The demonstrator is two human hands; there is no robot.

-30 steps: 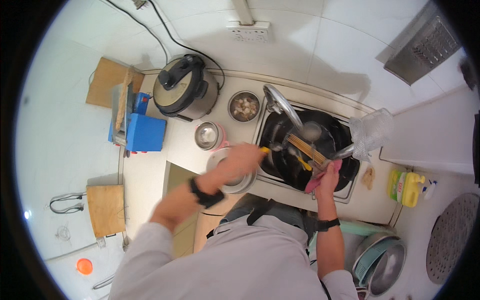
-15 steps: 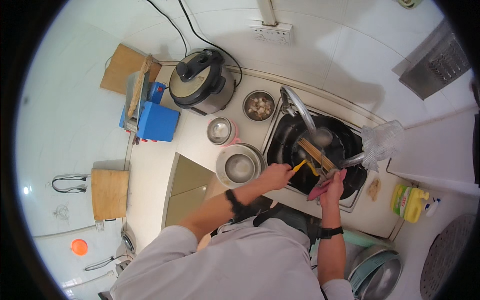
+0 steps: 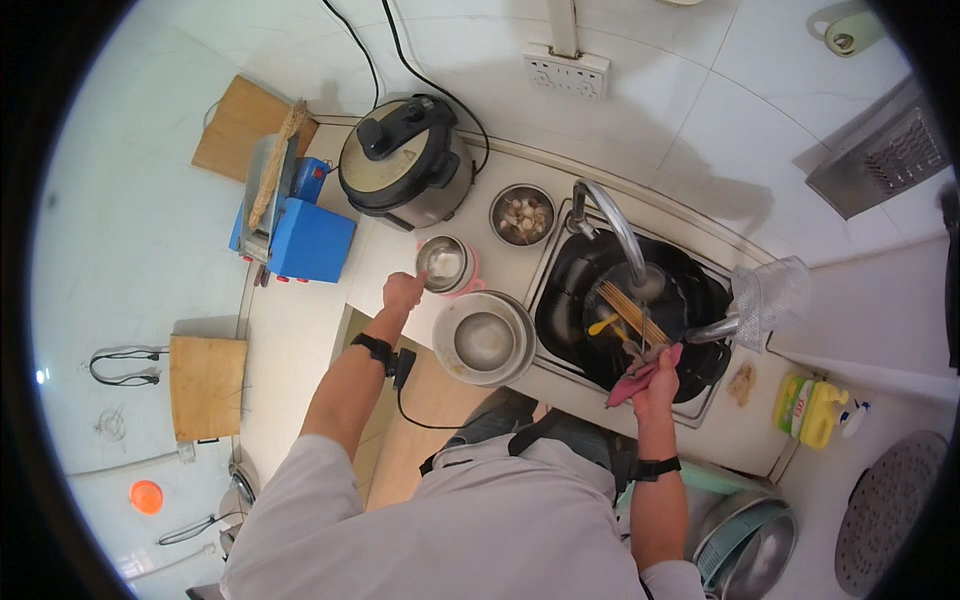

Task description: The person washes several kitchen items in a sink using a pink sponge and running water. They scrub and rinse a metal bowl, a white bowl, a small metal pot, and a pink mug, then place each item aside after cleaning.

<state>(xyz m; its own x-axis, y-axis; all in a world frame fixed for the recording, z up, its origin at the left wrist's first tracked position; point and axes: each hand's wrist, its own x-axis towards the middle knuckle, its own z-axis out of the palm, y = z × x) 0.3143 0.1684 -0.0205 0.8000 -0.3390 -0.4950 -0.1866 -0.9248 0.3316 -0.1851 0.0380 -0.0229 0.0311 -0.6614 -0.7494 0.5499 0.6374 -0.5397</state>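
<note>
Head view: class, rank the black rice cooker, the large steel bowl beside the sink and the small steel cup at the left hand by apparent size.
1. Black rice cooker
2. Large steel bowl
3. Small steel cup, touched by the left hand

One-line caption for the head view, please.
Left hand reaches the small steel cup; right hand holds a pink cloth at the sink.

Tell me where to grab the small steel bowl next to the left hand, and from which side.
Pinch the small steel bowl by its near-left rim, where the left hand already reaches. It stands upright and open on a pink base, and the large steel bowl crowds its other near side, so come from above and from the left.
</note>
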